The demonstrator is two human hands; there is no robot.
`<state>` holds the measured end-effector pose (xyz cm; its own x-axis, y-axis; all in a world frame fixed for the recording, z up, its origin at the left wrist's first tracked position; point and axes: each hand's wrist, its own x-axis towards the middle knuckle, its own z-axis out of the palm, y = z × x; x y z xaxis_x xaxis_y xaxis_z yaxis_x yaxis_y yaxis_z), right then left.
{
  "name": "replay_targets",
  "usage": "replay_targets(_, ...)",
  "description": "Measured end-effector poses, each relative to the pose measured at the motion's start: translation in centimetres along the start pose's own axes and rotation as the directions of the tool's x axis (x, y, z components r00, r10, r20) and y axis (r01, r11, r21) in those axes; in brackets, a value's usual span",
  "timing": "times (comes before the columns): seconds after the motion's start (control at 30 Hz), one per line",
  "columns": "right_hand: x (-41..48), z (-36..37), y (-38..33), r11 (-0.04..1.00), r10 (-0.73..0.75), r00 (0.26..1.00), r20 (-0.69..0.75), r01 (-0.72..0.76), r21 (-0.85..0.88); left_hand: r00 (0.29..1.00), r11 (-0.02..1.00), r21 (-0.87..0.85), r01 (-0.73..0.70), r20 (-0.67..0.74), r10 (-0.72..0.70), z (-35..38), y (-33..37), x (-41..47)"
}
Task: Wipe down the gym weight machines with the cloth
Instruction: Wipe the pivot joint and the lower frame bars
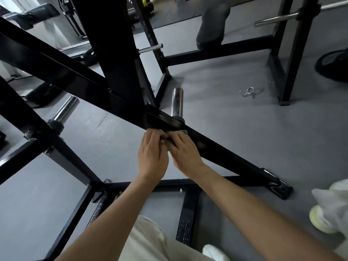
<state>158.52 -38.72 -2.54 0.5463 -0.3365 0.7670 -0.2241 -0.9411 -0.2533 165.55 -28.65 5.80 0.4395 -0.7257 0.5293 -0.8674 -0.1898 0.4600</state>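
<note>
A black steel weight machine fills the view, and its diagonal frame bar (222,149) slopes down to a floor foot at the lower right. Both hands meet at this bar below a chrome weight peg (177,102). My left hand (152,155) and my right hand (182,151) pinch a small dark cloth (174,133) between their fingertips, right against the bar's lower edge. Most of the cloth is hidden by the fingers.
A second chrome peg (66,109) sticks out at the left. A spring collar clip (248,91) lies on the grey floor. Another person's foot (211,29) rests on a far frame rail. A weight plate (334,65) lies at the right edge, a white bag (331,206) at the lower right.
</note>
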Motion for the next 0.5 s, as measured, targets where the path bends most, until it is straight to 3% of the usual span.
replay_targets(0.2,-5.8,-1.1,4.8,0.985,0.153,0.986,-0.064,-0.158,-0.076,0.989,0.994,0.023,-0.109,0.108,0.106,2.8,0.6,0.1)
replay_targets(0.33,-10.5,-1.6,7.4,0.969,0.210,0.978,0.013,-0.206,-0.133,0.957,0.977,0.059,-0.207,0.220,0.190,4.7,0.6,0.0)
replay_targets(0.5,-10.3,-1.1,4.4,0.883,0.469,0.883,0.013,-0.468,-0.042,0.945,0.960,0.053,-0.273,0.201,0.258,4.9,1.4,0.1)
